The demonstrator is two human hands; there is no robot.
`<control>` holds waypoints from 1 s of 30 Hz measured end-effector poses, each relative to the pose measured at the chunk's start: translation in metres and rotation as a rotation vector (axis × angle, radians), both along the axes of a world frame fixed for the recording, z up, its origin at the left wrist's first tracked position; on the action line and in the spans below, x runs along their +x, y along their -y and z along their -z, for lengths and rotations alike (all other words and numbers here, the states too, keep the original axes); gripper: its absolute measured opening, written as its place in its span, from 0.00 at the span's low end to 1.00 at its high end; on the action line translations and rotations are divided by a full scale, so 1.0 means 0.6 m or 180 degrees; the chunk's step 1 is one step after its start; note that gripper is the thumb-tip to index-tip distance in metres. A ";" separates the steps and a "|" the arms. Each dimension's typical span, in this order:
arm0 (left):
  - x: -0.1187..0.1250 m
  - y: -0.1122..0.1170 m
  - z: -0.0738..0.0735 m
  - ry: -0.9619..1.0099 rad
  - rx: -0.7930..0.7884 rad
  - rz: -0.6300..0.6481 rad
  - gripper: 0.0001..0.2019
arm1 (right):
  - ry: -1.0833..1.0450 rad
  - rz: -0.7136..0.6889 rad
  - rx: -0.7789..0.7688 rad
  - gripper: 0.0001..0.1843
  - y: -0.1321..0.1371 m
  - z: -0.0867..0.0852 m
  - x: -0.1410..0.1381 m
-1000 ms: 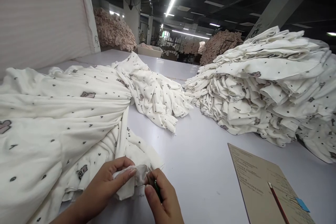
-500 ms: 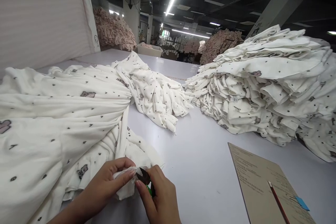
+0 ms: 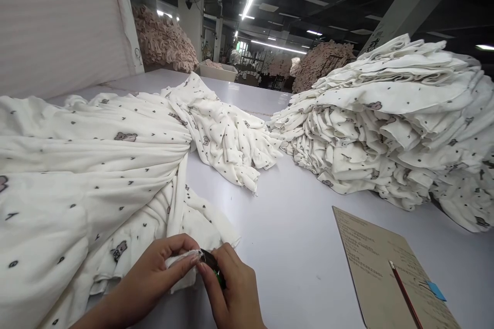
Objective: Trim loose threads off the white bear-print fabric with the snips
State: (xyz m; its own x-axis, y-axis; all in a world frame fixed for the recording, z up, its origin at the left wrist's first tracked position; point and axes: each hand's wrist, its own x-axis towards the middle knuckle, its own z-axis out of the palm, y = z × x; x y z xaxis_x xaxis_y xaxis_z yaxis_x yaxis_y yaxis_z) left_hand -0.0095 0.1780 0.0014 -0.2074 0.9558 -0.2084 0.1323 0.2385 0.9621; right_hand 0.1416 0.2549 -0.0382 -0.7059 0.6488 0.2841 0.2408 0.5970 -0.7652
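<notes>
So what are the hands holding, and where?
Left hand pinches the edge of the white cloth. Right hand grips small snips by the green handle.

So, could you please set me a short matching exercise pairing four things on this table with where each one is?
Things:
1. thread snips
2. pencil
3. folded stack of garments
4. fabric edge

Places:
A. lying on the brown paper form
B. pinched in the left hand
C. piled at the far right of the table
D. held in the right hand

Pairs: 1-D, 2-A, 3-C, 4-B
</notes>
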 end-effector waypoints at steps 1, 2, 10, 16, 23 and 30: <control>0.000 0.001 0.000 -0.0043 -0.0007 -0.0007 0.13 | -0.0004 0.0007 -0.0030 0.13 0.001 0.001 0.001; 0.001 0.001 0.001 -0.0090 -0.0009 -0.0019 0.13 | -0.0030 0.0009 -0.0078 0.13 0.002 0.001 0.001; 0.011 0.008 0.026 -0.1185 0.0551 -0.0076 0.09 | -0.0226 -0.0170 -0.1462 0.20 -0.004 -0.018 0.015; 0.010 0.017 0.047 -0.2350 0.1691 -0.0146 0.07 | 0.0246 -0.0178 -0.1623 0.22 -0.006 -0.019 0.027; 0.009 0.018 0.045 -0.2794 0.1933 0.0047 0.08 | 0.0395 -0.0137 -0.1288 0.22 -0.002 -0.018 0.024; 0.006 0.020 0.046 -0.3030 0.2060 0.0059 0.09 | 0.0526 -0.0151 -0.1242 0.21 -0.003 -0.018 0.033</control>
State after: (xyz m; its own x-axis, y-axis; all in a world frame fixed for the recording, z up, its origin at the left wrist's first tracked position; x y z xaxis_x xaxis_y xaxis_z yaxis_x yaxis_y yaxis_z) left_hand -0.0058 0.1659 -0.0264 -0.0023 0.8311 0.5561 0.8692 -0.2733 0.4120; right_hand 0.1614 0.2567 -0.0274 -0.7530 0.6510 -0.0959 0.3584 0.2836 -0.8895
